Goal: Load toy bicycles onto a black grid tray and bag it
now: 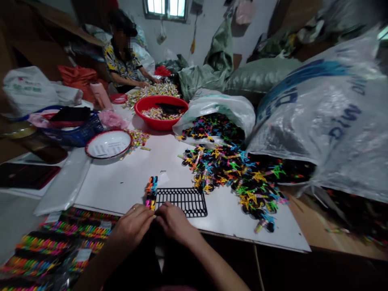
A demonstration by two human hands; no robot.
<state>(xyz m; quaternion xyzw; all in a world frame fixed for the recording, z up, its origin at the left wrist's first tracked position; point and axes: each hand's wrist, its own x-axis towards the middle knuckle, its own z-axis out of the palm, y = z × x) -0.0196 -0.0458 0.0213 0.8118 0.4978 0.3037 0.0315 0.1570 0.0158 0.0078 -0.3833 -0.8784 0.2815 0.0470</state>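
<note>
Both hands meet at the near left corner of the rack (182, 203): the left hand (137, 221) and the right hand (174, 220) have their fingers curled in and their tips close together. Whether either grip pinches something I cannot tell, since the fingers cover the spot. Just beyond the fingertips, a few bright pieces (151, 186) stand along the rack's left end; the rest of its bars, toward the right end, are bare. The rack itself lies flat by the near edge of the worktop (112, 182).

My reading is that a piece is being fitted at the left end, early in filling the rack. The next move would seem to call for pressing that piece home while steadying the frame, then a reach right to the loose pile (218, 165), which runs from the mouth of the bag (244, 107) toward the worktop's right edge. Pieces there lie tangled, so one would need picking free and turning to suit the bars. Farther off, the bowl (157, 123) sits toward the worktop's far edge.
</note>
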